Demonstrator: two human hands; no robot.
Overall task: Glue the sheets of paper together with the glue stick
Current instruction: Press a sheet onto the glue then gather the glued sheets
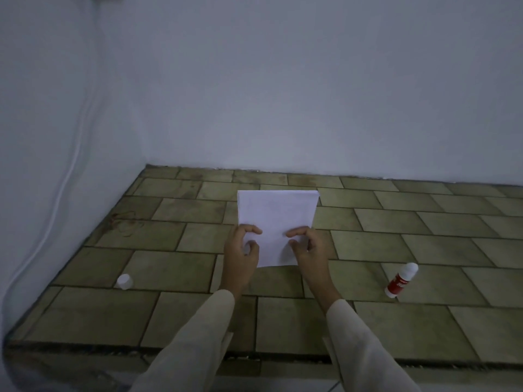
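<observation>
Paper (277,219) lies between cap (124,281) left, glue stick (401,280) right.

Two hands (240,250) (307,247), one paper stack (277,213), one glue stick (401,280), one loose cap (123,281).

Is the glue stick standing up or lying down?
Lying down. The glue stick rests on its side on the tiled surface, white end pointing away, beside the right hand.

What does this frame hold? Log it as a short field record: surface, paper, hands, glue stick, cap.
surface: tiled counter against a white wall
paper: white sheets, near edge held by both hands
left hand: fingers on the paper's near left
right hand: fingers on the paper's near right
glue stick: lying to the right, untouched
cap: small white, far left
</observation>
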